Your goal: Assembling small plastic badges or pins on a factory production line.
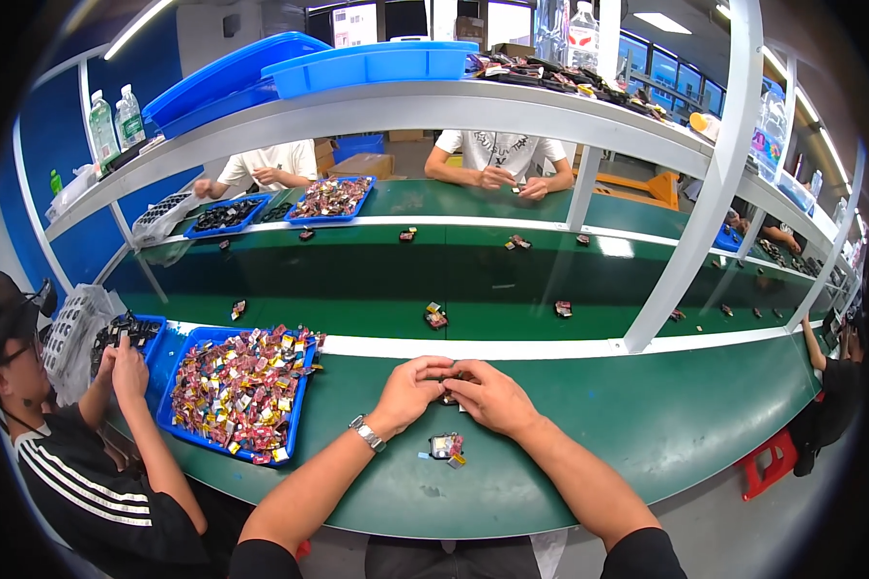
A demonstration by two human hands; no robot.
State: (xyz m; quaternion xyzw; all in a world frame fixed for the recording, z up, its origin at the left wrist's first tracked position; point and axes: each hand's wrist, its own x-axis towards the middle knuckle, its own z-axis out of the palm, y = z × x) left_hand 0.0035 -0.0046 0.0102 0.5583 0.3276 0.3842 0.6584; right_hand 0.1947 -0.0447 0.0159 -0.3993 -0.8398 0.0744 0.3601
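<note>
Over the green work surface, my left hand (413, 396) and my right hand (494, 398) meet, fingers curled together. Both are closed on a small dark part (447, 396), mostly covered by the fingers, so its kind does not show. Just nearer to me lies a small electronic assembly (442, 445) with a pale square face, a dark edge and a pink-and-yellow piece at its side. A light blue scrap (423, 455) lies beside it. To the left of my left forearm stands a blue tray (301, 394) heaped with small pink, white and yellow circuit pieces.
Beyond the white rail (512, 347), a green conveyor belt (512, 280) carries scattered small assemblies. A slanting white post (697, 183) rises at right, under a shelf (377, 114) with blue bins. A co-worker (77, 463) sits close at left; others work across the belt. A red stool (770, 465) stands at right.
</note>
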